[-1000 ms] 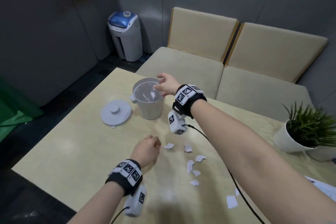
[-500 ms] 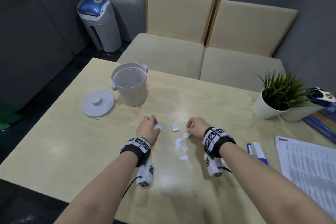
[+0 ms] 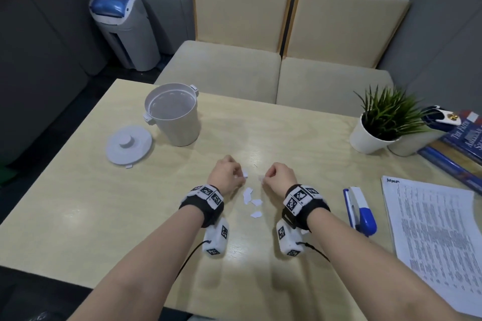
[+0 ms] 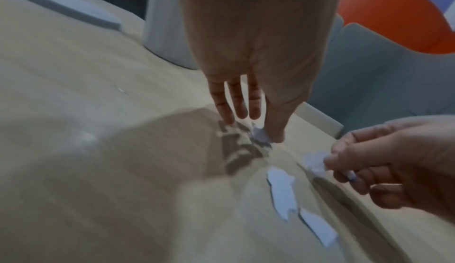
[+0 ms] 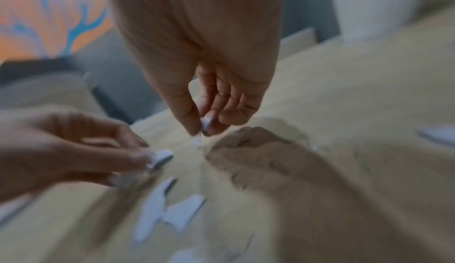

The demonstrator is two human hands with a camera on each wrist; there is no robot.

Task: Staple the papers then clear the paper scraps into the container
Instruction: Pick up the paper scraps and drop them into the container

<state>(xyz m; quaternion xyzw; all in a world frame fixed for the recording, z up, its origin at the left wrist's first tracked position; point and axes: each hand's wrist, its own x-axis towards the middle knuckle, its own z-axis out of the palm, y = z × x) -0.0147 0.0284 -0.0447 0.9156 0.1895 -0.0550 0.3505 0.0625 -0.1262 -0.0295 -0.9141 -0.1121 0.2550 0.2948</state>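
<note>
Small white paper scraps (image 3: 248, 194) lie mid-table between my hands. My left hand (image 3: 241, 176) pinches one scrap (image 4: 259, 136) between thumb and fingertips just above the table. A short way to its right, my right hand (image 3: 264, 177) pinches another scrap (image 5: 204, 124) the same way. Loose scraps (image 4: 280, 189) (image 5: 152, 208) lie just behind both hands. The open white container (image 3: 172, 112) stands at the far left with its lid (image 3: 128, 144) flat beside it. The blue-and-white stapler (image 3: 361, 212) and the printed papers (image 3: 430, 229) are at the right.
A potted plant (image 3: 378, 122) and stacked books (image 3: 464, 143) crowd the far right corner. Two cushioned seats (image 3: 234, 70) stand behind the table, and a grey bin (image 3: 125, 28) is on the floor at the far left. Cables trail from both wrist cameras.
My right hand came back from over the container to the scraps. Both hands now pinch a scrap each, and the view has swung to the right.
</note>
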